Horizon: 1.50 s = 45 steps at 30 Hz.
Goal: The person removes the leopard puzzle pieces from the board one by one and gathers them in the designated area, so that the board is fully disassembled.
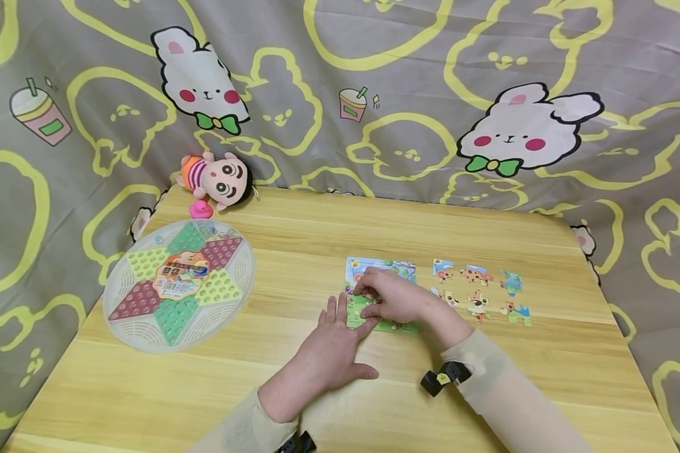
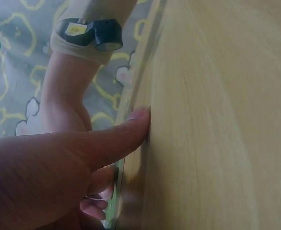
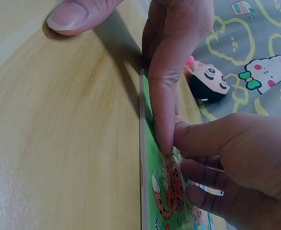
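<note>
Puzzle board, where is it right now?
In the head view, the puzzle board lies on the table just right of centre, partly under the right hand, between the round game board and the loose puzzle pieces.

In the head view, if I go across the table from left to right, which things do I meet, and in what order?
Round star-patterned game board → left hand → picture puzzle → loose puzzle pieces.
</note>
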Available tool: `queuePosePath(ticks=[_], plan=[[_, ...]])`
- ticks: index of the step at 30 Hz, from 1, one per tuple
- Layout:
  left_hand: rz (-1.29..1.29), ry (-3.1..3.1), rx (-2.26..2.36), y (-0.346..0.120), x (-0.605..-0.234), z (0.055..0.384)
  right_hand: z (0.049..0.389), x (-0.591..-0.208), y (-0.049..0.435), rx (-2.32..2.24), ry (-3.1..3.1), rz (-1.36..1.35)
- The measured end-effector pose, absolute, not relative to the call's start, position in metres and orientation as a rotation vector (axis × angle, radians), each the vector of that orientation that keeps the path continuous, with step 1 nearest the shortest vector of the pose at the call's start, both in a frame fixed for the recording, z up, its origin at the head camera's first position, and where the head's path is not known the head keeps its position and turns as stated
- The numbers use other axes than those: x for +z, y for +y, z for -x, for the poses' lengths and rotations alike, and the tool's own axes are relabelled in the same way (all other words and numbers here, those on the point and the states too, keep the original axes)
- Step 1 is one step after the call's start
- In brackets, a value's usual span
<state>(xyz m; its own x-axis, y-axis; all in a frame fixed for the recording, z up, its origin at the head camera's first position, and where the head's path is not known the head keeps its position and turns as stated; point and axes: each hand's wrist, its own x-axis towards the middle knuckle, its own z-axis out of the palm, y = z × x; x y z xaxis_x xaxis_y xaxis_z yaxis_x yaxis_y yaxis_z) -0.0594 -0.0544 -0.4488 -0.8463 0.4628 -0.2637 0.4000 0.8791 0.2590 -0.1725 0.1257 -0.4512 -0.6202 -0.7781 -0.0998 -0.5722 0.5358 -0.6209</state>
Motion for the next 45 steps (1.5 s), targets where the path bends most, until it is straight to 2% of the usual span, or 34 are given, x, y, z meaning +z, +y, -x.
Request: queuePosePath(ticks=[45], plan=[[-0.677,2.735,0.170,-0.053,-0.449,0.059,0.164,-0.454,0.138,-0.975,2.289,1.143]])
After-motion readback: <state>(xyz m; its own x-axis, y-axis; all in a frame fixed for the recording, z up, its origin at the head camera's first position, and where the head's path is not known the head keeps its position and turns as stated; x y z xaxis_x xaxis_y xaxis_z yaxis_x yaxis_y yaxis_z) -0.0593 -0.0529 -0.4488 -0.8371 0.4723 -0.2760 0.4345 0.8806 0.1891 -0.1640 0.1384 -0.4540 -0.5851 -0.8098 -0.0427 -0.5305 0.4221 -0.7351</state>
